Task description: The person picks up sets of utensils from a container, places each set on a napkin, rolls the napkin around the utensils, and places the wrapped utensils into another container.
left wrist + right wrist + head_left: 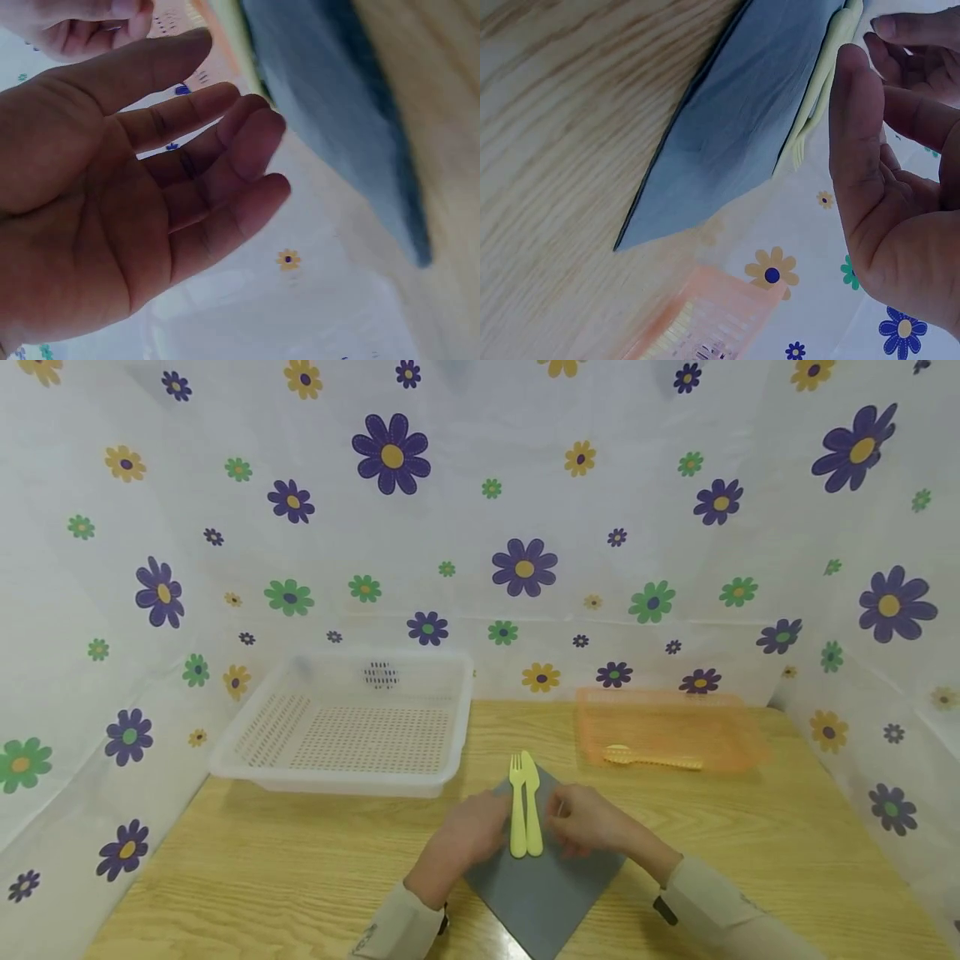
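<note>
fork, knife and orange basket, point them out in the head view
Fork (pixel 517 814): head view, on its handle
Knife (pixel 532 814): head view, on its handle
Orange basket (pixel 667 727): head view, on its floor

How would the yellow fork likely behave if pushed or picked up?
The yellow fork looks like one moulded plastic piece, so it is probably light and fairly stiff. Its flat lie suggests it would slide rather than roll. With the yellow knife right alongside, a sideways push might shift both.

Perhaps a screened-off booth: flowered sheeting (pixel 465 518) walls a wood-grain table (pixel 300 877).
</note>
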Motion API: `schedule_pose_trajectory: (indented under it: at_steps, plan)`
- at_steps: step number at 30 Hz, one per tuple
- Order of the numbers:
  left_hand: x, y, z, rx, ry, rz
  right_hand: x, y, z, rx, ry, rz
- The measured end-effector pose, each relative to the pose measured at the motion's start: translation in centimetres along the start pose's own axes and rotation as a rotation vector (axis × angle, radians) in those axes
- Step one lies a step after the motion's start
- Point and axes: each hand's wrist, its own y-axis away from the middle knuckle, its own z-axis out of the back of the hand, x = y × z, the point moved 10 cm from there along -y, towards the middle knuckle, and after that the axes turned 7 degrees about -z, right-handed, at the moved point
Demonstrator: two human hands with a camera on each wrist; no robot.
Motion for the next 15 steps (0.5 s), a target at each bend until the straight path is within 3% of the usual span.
schedule_pose_trajectory:
  at_steps: [3, 9, 15]
  plan:
    - [-0.6, -0.2, 0.5, -0.028, -0.002, -0.028, 0.1, 0.2, 0.3, -0.001, 0.037, 0.014]
    - [-2.1, -1.4, 0.9, -0.021, 0.042, -0.072, 0.4, 0.8, 1.5, -0.017, 0.066, 0.027]
    - [-3.0, -3.3, 2.5, -0.086, 0.18, -0.084, 0.6, 1.1, 3.6, -0.056, 0.068, 0.033]
